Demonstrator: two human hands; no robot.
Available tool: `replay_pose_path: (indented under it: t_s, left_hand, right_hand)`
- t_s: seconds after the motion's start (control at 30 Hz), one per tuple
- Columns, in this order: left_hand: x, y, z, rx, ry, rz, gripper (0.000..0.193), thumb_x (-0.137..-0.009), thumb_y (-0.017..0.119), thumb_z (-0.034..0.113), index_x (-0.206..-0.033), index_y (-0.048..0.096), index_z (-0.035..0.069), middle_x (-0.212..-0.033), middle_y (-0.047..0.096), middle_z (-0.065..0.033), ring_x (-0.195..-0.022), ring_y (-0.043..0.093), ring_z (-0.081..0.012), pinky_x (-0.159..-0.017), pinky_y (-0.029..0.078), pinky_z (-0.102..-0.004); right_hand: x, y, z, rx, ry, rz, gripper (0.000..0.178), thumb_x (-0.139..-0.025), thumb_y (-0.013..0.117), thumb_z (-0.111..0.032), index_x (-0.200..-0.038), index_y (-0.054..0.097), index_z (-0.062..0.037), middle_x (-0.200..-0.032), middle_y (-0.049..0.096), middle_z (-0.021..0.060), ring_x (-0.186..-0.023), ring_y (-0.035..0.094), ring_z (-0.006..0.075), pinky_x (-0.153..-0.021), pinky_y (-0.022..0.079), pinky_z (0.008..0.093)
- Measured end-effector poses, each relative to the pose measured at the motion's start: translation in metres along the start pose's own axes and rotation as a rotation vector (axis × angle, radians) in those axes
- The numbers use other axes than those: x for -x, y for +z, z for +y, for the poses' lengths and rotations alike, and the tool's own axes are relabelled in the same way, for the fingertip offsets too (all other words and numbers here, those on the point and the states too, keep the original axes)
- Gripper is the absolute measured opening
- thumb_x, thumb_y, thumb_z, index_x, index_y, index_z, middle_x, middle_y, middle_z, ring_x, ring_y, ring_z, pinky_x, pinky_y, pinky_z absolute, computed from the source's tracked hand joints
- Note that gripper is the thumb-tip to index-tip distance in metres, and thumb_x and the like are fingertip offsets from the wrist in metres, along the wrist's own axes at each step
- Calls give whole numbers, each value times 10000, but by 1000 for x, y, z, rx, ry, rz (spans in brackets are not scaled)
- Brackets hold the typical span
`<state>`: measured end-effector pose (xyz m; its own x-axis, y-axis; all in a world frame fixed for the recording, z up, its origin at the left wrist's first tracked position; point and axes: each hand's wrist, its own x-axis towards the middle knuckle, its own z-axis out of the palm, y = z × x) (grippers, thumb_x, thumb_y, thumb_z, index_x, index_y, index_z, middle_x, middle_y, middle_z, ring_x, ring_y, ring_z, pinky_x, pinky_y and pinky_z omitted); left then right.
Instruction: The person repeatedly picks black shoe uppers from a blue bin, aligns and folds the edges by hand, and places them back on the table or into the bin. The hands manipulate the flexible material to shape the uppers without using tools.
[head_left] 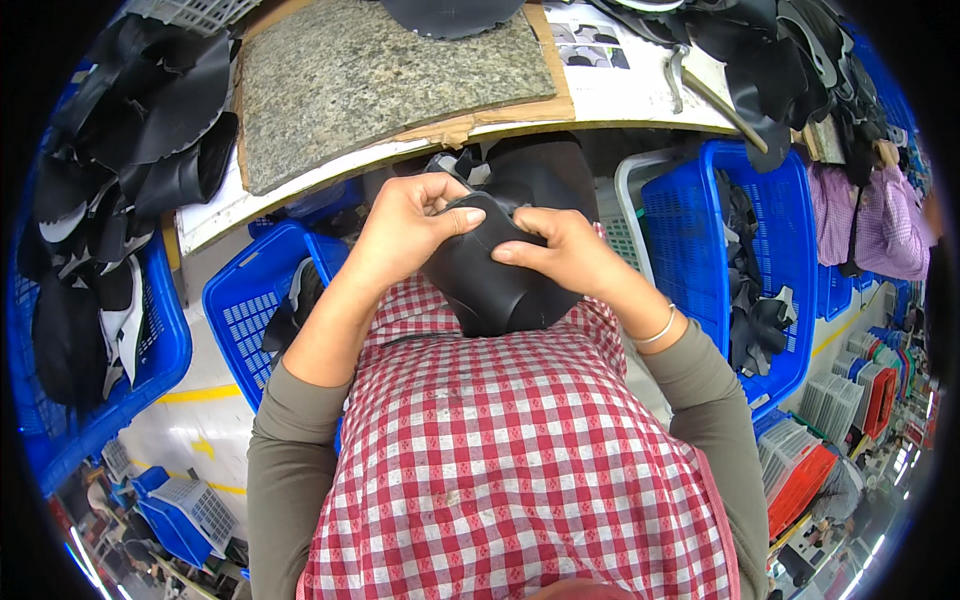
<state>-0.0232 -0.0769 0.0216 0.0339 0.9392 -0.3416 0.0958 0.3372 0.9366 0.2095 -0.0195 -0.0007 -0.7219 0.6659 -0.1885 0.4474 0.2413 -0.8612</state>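
A black leather-like piece [487, 278], smooth and curved, lies over my lap against a red-and-white checked apron [500, 440]. My left hand [418, 222] pinches its upper edge, the thumb flat on top and the fingers curled beneath. Close by on the right, my right hand [560, 248] grips the same edge, its thumb pressed on the surface and pointing left. The fingers under the piece are partly hidden. More dark material shows just beyond my hands, under the table's front edge.
Ahead, a speckled stone slab [390, 85] rests on the worktable, with a hammer [715, 100] to its right. Black pieces [150, 110] heap up at the left. Blue baskets [240, 300] stand on both sides, the right one [685, 215] holding scraps. Another person's checked sleeve [885, 220] shows far right.
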Motion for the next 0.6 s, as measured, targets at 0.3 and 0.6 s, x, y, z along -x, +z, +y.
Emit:
replay_pose_path:
  t_s: [0.3,0.6]
  left_hand:
    - [6,14,7,-196,155,30,260,-844,822,44,-1060,692,-20,-932,733,-50,-889,662,-97,-819,553,-288]
    - [1,19,-2,-88,86,48,427,-717,870,38,-1112,718,-21,-985,767,-155,-906,735,-203,-821,574,-348]
  right_hand:
    - [16,-7,16,85,90,55,315,-894,840,-265,-855,663,-8,-752,634,13,-748,570,81,-652,482,319]
    - [8,3,11,-241,149,26,282,-876,860,-199,-1006,738,19,-801,715,5,-786,641,72,-689,528,278]
